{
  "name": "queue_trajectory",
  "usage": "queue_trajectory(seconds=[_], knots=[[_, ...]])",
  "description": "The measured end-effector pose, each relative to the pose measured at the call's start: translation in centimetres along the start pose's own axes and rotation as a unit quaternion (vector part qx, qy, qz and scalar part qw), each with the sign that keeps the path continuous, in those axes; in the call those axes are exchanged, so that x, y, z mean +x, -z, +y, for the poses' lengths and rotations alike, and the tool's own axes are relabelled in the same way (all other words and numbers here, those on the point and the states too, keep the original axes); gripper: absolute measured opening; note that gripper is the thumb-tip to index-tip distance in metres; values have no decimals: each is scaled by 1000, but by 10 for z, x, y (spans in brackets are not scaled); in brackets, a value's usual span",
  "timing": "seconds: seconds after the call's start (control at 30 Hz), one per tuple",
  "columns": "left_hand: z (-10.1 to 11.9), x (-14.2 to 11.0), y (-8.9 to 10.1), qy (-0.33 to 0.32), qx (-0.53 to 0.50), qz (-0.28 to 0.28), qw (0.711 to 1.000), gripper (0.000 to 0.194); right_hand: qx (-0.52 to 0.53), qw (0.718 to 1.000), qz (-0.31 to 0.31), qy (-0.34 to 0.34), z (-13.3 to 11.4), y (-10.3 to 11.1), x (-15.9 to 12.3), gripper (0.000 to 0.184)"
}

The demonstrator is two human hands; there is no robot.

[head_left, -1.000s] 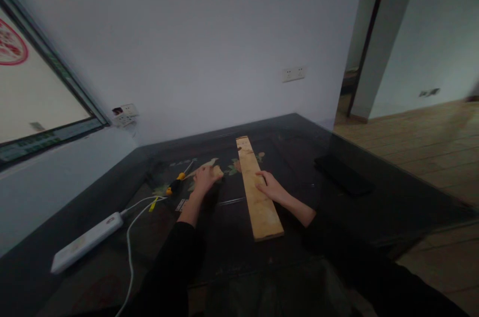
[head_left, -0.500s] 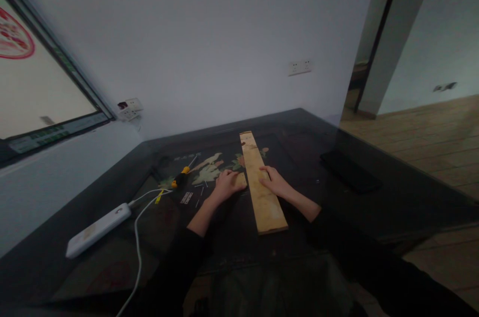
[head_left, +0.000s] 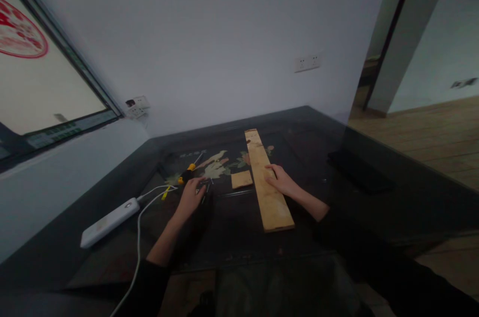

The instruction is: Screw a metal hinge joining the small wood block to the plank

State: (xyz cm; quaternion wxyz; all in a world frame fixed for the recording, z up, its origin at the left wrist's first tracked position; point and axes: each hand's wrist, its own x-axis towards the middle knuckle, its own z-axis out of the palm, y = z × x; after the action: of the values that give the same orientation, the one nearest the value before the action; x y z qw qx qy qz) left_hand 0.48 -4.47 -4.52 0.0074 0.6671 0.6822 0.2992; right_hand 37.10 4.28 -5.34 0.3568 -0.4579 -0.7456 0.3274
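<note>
A long wooden board [head_left: 271,202] lies lengthwise on the dark table. My right hand [head_left: 281,180] holds it by its right edge, fingers over the top. To the left of the board a small square wooden piece [head_left: 241,179] lies flat, apart from both hands. My left hand [head_left: 190,197] is low over the table, fingers bent and somewhat apart above thin metal pieces [head_left: 207,188], which it partly hides. Just beyond that hand lies a yellow-and-black screwdriver [head_left: 187,173].
A white power strip [head_left: 110,222] with a white cable [head_left: 138,242] occupies the left of the table. A flat black object [head_left: 359,172] lies on the right. Behind the table stands a wall with a socket plate [head_left: 307,63].
My left hand has let go of the small wooden piece and moved left to the metal pieces. My right hand stays on the board. The view has shifted slightly.
</note>
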Motion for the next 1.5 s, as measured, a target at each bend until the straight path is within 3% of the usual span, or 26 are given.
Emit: queue_trajectory(seconds=[0.1, 0.2, 0.4, 0.77, 1.0, 1.3, 1.5], knots=[[3, -26, -19, -32, 44, 11, 998, 43, -1, 1000, -2, -3, -1, 1, -1, 43], [15, -32, -35, -57, 88, -11, 994, 45, -2, 1000, -3, -4, 0, 2, -1, 43], [33, -5, -49, 27, 168, -49, 984, 46, 2, 1000, 0, 8, 6, 0, 2, 44], [42, 13, -54, 3, 99, -39, 994, 39, 5, 1000, 8, 10, 8, -4, 3, 44], [57, 32, -55, 93, 162, -26, 982, 30, 2, 1000, -6, 1, 5, -1, 1, 47], [54, 54, -70, 92, 167, -36, 981, 28, 3, 1000, -7, 11, 4, 0, -1, 46], [67, 70, -88, 56, 156, -32, 986, 26, -1, 1000, -5, 5, 7, -2, 2, 46]])
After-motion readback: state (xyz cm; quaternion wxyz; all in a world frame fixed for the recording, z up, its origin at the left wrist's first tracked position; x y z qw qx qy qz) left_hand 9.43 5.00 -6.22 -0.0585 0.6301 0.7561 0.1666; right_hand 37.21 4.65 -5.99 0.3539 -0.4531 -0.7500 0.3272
